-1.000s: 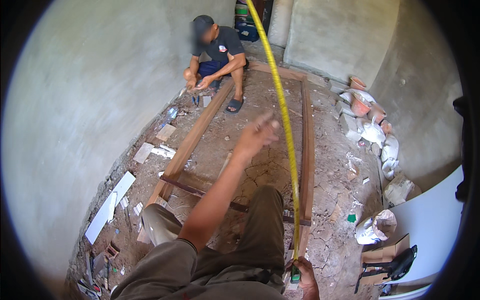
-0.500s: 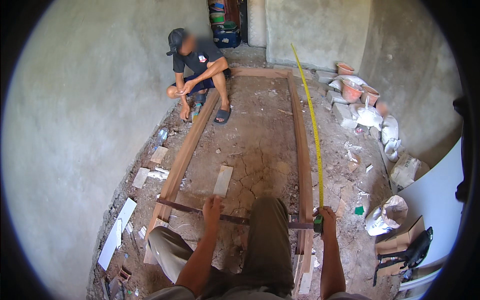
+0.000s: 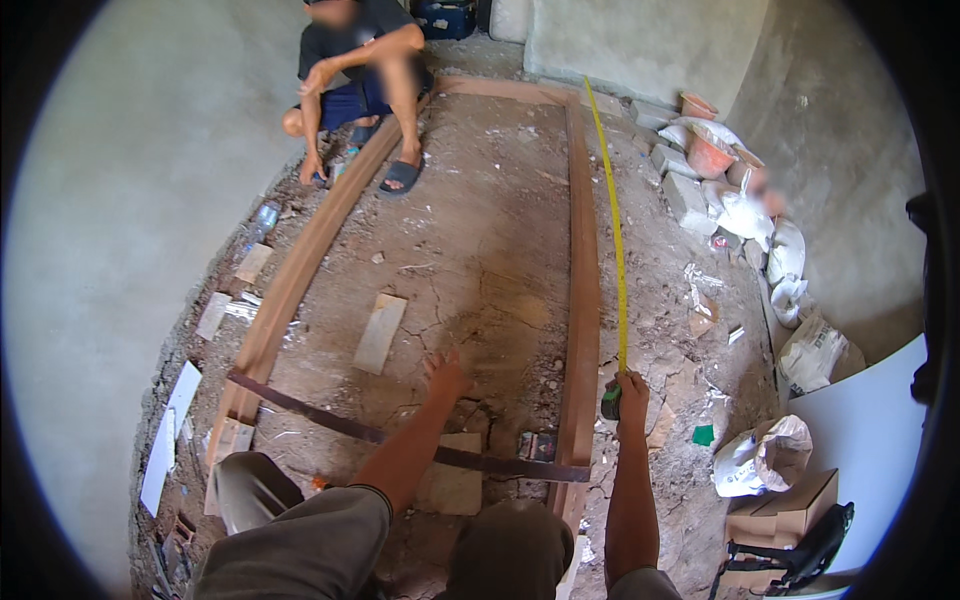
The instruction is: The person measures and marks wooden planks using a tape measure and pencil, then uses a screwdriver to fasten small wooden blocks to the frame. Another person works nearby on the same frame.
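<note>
Now, nearest of all, the knees are bending by a dark crossbar, which is spanning the near ends of the left beam and the right beam. Just outside the right beam, the right hand is gripping the green-and-black tape measure, fingers wrapping its case. Between the beams, the left hand is hanging open above the earth, fingers spreading, holding nothing. Beyond, the yellow blade is running away beside the right beam, apart from it. So a measuring step is seemingly under way, and the next move is probably calling for a steady case and a straight blade. For room, the beam's edge is fencing the blade inward, while outward a strip of littered earth is separating it from the concrete blocks. Farther off, the blade's tip is lying near the far crosspiece, and a co-worker is squatting by the left beam.
</note>
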The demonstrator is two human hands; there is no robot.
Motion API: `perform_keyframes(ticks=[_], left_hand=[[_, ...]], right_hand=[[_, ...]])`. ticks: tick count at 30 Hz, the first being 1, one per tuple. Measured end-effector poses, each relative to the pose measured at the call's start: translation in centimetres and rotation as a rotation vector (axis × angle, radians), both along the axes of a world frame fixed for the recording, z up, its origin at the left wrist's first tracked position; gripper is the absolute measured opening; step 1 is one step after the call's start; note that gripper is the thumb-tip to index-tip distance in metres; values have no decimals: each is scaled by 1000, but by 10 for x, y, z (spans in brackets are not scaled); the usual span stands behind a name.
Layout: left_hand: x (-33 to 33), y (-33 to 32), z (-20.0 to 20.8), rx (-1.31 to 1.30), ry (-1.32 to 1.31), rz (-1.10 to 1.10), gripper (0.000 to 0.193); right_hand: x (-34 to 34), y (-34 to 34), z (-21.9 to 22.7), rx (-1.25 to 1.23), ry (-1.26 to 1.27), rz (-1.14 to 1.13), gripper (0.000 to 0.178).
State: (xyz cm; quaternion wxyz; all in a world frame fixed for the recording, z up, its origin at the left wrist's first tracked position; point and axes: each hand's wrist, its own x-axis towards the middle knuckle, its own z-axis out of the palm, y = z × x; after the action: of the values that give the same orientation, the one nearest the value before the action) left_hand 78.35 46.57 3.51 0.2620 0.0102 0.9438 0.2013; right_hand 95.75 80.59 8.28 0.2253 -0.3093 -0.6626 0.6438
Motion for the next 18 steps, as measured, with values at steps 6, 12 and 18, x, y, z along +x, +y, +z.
perform_keyframes(ticks=[6,12,18], left_hand=[[-27,61,-15,-157,-393,236,148],[-47,82,-11,-308,-471,266,157],[-62,85,-14,-339,-539,284,157]], right_hand=[[-81,61,-19,-115,-44,-9,17],[-224,117,-16,-108,-91,8,19],[-375,131,-9,-129,-77,13,19]])
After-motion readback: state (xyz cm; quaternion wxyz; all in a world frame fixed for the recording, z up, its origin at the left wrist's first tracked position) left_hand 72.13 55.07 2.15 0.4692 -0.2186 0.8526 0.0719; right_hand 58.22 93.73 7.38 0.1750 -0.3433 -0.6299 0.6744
